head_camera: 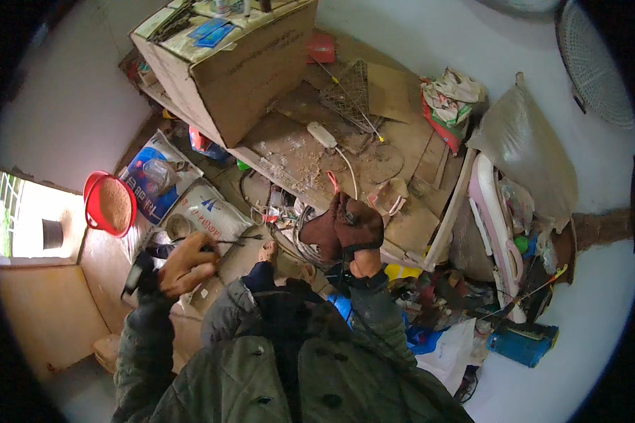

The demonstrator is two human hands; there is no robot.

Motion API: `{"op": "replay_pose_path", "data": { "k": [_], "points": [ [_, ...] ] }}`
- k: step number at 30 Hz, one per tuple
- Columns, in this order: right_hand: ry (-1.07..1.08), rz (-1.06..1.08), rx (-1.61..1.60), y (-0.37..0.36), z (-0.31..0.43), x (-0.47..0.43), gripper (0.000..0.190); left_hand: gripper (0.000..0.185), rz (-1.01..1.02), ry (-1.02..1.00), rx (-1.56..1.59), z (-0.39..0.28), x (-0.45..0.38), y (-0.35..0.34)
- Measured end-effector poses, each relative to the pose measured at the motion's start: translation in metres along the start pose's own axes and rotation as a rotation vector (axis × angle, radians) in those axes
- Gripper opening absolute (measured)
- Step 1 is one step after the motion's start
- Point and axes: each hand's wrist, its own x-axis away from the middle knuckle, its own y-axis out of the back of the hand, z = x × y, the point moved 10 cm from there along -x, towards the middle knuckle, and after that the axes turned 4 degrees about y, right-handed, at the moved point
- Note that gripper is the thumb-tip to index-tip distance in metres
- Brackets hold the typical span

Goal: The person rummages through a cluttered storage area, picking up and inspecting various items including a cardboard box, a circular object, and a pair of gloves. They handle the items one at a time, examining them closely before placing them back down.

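Observation:
My left hand point(190, 264) is bare, with its fingers loosely curled, above the floor at the left. Dark thin strands point(241, 240) show just beyond its fingertips; whether they touch the hand I cannot tell. Brown fabric, apparently a work glove point(357, 224), covers my right hand point(366, 264) up to the wrist, where bare skin shows. One part of the fabric sticks out to the left, and the fingers are hidden. Behind it a coil of grey cable point(301, 224) lies against the edge of a low wooden platform point(291, 182).
Printed sacks point(211, 209) and a red bucket point(111, 203) of grainy feed stand left. A large box point(248, 79) sits on the platform. A white power strip point(321, 135) and wire mesh point(349, 95) lie there. Clutter and a blue container point(523, 343) are at right.

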Motion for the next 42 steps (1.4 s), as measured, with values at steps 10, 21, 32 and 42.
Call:
{"op": "replay_pose_path", "data": {
  "k": [10,21,32,42],
  "points": [
    [0.633,0.278,0.949,-0.080,0.098,0.019,0.012,0.030,0.019,-0.215,-0.109,-0.039,-0.092,-0.070],
    [0.351,0.642,0.558,-0.070,0.044,0.033,0.022,0.034,-0.083,-0.183,0.093,-0.045,-0.101,-0.073],
    [-0.262,0.532,0.274,-0.047,-0.009,0.044,0.034,0.034,-0.100,-0.255,0.103,-0.027,-0.106,-0.081],
    [-0.339,0.426,0.202,-0.053,-0.023,0.041,0.035,0.029,-0.030,-0.176,0.065,-0.009,-0.113,-0.081]
  ]
}}
